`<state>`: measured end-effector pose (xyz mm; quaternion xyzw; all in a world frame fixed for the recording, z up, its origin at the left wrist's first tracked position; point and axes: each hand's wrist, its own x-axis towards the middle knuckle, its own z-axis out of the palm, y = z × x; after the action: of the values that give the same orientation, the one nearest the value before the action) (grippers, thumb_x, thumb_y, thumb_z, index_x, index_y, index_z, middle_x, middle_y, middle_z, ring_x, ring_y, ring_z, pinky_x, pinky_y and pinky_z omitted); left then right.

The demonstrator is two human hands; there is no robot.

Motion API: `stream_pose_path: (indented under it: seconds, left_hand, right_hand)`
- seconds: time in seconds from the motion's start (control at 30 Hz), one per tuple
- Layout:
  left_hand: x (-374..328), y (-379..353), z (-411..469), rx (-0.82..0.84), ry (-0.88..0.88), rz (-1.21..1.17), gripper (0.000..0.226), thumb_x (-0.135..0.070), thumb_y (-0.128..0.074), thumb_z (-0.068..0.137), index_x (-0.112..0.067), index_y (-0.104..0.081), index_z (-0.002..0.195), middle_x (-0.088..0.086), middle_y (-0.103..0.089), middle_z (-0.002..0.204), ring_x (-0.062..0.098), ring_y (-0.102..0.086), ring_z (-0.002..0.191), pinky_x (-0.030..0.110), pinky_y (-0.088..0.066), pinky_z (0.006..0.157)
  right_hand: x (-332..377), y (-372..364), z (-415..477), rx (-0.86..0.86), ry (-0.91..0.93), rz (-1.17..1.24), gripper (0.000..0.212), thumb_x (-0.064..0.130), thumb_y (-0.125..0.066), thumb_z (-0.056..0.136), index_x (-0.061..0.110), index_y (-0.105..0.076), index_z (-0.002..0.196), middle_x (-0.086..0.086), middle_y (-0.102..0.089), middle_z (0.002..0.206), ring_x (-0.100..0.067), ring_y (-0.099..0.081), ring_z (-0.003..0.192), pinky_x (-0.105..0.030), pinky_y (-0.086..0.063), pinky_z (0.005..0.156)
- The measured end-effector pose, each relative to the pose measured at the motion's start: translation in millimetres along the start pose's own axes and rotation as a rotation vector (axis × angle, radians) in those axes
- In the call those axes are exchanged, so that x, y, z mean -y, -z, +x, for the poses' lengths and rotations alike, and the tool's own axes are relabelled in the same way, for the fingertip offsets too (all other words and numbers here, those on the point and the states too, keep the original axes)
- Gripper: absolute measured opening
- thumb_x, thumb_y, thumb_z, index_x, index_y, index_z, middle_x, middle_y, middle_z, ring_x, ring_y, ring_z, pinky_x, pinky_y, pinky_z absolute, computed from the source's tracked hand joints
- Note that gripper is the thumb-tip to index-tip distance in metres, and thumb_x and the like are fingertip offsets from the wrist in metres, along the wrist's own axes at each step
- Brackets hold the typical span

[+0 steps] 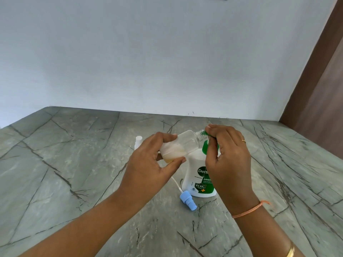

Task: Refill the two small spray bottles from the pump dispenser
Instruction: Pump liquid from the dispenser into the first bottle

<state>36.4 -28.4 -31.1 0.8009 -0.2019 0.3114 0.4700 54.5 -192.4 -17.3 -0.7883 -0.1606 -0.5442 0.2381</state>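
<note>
Head view: beyond the detached blue spray cap (187, 200) on the desk (74, 164), the left hand (148, 162) has its grip clamped on the tilted spray bottle (185, 143), and the right hand (228, 156) has its grip pinched on the spout (205, 133) of the pump dispenser (194, 175) at the bottle mouth; filling is likely in hand and calls for aligned, steady pumping.

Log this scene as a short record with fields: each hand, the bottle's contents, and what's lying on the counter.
left hand: holds the small clear bottle tilted, open neck at the green spout
right hand: grips the pump dispenser at its green head
bottle contents: a little yellowish liquid at the base
lying down: blue spray cap with its tube, beside the dispenser
behind left hand: second spray bottle, partly hidden
surface: grey veined counter
</note>
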Motion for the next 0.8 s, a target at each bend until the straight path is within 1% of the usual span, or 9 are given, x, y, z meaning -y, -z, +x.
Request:
stream_pose_path:
  seconds: [0.1,0.2,0.33,0.4,0.5,0.63,0.73,0.8]
  left_hand:
    - [1,0,0,0.002,0.002,0.007,0.043,-0.032,-0.076,0.071,-0.037,-0.052,0.106,-0.031,-0.051,0.103,-0.010,-0.053,0.098,0.003,-0.045,0.072]
    - [3,0,0,0.006,0.006,0.034,0.043,-0.034,-0.075,0.071,-0.039,-0.051,0.106,-0.031,-0.050,0.103,-0.011,-0.052,0.098,0.001,-0.044,0.072]
    - [4,2,0,0.008,0.009,0.038,0.043,-0.033,-0.076,0.071,-0.038,-0.052,0.106,-0.028,-0.051,0.103,-0.004,-0.055,0.099,0.003,-0.045,0.073]
    - [3,2,-1,0.006,0.001,0.035,0.042,-0.032,-0.076,0.071,-0.037,-0.053,0.106,-0.028,-0.052,0.103,-0.004,-0.056,0.097,0.004,-0.046,0.074]
    - [1,1,0,0.005,0.001,0.013,0.043,-0.031,-0.076,0.071,-0.038,-0.052,0.106,-0.028,-0.052,0.104,-0.006,-0.055,0.098,0.003,-0.045,0.074]
    - [-1,1,0,0.007,-0.002,0.008,0.043,-0.031,-0.076,0.071,-0.038,-0.052,0.106,-0.028,-0.051,0.104,-0.009,-0.053,0.099,0.000,-0.043,0.072]
    - [0,1,0,0.004,-0.012,0.015,0.043,-0.031,-0.076,0.072,-0.039,-0.051,0.106,-0.031,-0.050,0.103,-0.014,-0.052,0.097,-0.001,-0.042,0.071]
    - [0,1,0,0.004,-0.016,0.012,0.044,-0.031,-0.076,0.072,-0.040,-0.050,0.106,-0.032,-0.050,0.103,-0.014,-0.052,0.097,0.000,-0.042,0.072]
  right_hand:
    - [0,-2,-2,-0.042,0.011,0.013,0.023,0.003,-0.044,0.085,-0.001,-0.066,0.092,-0.012,-0.066,0.092,-0.021,-0.056,0.091,-0.021,-0.039,0.084]
    - [0,-7,-6,-0.055,0.009,0.009,0.023,0.002,-0.044,0.085,-0.003,-0.066,0.091,-0.014,-0.066,0.091,-0.027,-0.059,0.088,-0.021,-0.039,0.084]
    - [1,-7,-10,-0.047,0.009,-0.002,0.025,0.003,-0.043,0.085,-0.003,-0.067,0.091,-0.015,-0.066,0.091,-0.029,-0.060,0.086,-0.023,-0.040,0.082]
    - [2,-4,-8,-0.033,0.002,0.006,0.024,0.003,-0.044,0.085,-0.002,-0.066,0.091,-0.014,-0.066,0.092,-0.030,-0.060,0.087,-0.021,-0.039,0.082]
    - [2,2,-3,0.012,-0.021,0.016,0.023,0.005,-0.045,0.085,0.000,-0.066,0.094,-0.012,-0.067,0.094,-0.027,-0.060,0.088,-0.019,-0.038,0.081]
    - [2,6,2,0.038,-0.054,0.040,0.019,0.001,-0.050,0.083,0.001,-0.066,0.093,-0.010,-0.067,0.094,-0.028,-0.062,0.087,-0.019,-0.039,0.079]
    - [2,5,2,0.048,-0.041,0.029,0.024,0.008,-0.045,0.085,0.000,-0.066,0.094,-0.011,-0.067,0.094,-0.028,-0.062,0.087,-0.018,-0.038,0.079]
    - [2,4,1,0.050,-0.037,0.024,0.026,0.009,-0.043,0.085,0.001,-0.066,0.094,-0.011,-0.067,0.094,-0.028,-0.062,0.087,-0.017,-0.037,0.080]
